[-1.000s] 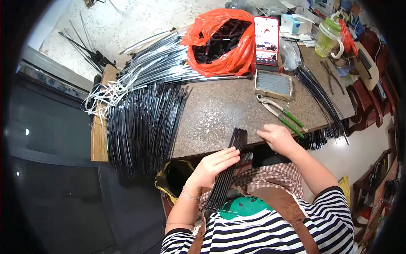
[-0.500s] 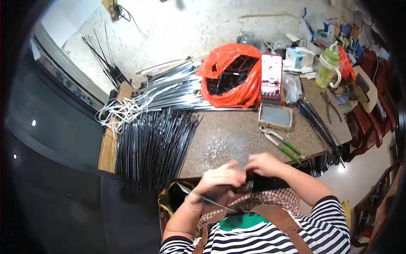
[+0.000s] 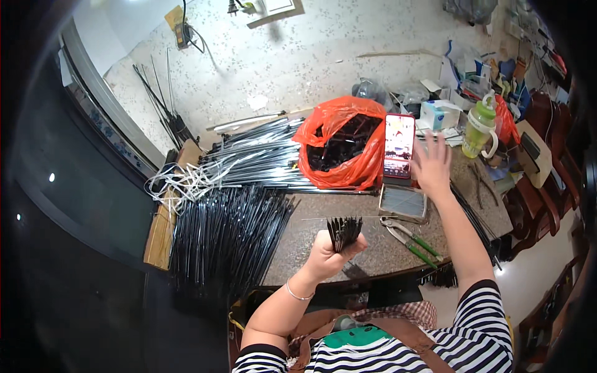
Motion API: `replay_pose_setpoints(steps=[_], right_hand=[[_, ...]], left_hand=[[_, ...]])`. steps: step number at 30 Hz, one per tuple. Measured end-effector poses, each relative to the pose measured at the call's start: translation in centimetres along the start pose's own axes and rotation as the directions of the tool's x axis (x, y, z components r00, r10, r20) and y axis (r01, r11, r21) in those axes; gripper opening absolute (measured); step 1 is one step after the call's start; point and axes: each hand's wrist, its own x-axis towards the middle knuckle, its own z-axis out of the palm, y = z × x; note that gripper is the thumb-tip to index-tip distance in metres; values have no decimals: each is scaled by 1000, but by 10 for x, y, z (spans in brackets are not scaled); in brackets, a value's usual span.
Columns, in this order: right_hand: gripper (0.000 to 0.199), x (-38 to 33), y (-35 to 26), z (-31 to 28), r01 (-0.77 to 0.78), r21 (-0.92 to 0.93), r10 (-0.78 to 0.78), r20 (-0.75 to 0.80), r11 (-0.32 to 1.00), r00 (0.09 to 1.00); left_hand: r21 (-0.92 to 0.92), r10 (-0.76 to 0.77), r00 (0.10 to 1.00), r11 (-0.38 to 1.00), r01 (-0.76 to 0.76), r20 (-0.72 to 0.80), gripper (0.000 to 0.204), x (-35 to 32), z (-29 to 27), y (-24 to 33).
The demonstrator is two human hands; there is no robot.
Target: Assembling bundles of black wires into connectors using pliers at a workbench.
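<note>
The left hand [image 3: 329, 255] had its fingers clamped round the black strips [image 3: 344, 232] above the desk [image 3: 301, 252], likely to keep them bunched. The right hand [image 3: 433, 166] spread its fingers apart beside the phone [image 3: 399, 146], stood up perhaps for easy looking.

The red bag [image 3: 351, 178] is thin, crinkled plastic with a glossy sheen, and the dark pieces [image 3: 339, 149] inside it look shiny too. Left of the bag, the silvery rods [image 3: 258, 163] have a bright, metallic gloss; below-left of it, the black rods [image 3: 230, 242] are smooth and glossy. Below the bag, the black bundle [image 3: 344, 235] looks darker and duller, over a tabletop [image 3: 287, 256] with a speckled, worn finish. Right of the bag, the phone [image 3: 400, 140] has a smooth, glassy screen; below-right, the pliers [image 3: 426, 248] pair bare metal with smooth green grips. Far right of it, the bottle [image 3: 477, 133] is translucent plastic
</note>
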Motion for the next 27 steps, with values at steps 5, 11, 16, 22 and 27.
replay_pose_setpoints(steps=[5,11,16,22,27], right_hand=[[39,13,-70,-45,-279,928,-67,304,248,950],[35,15,-118,-76,-107,972,41,118,-209,992],[35,17,-100,-63,159,898,175,-94,-409,980],[27,26,-78,-63,26,947,-166,-83,-321,983],[27,21,-55,-77,-55,970,-238,-2,-235,971]], left_hand=[[4,-154,986,988,154,-68,9,23,-12,3],[406,-182,754,906,-121,631,40,66,-53,-17],[842,-34,981,508,182,-192,33,105,-156,-73],[930,-195,952,-330,163,-236,29,128,-221,-107],[924,-299,932,-372,86,-207,21,150,-193,-99]])
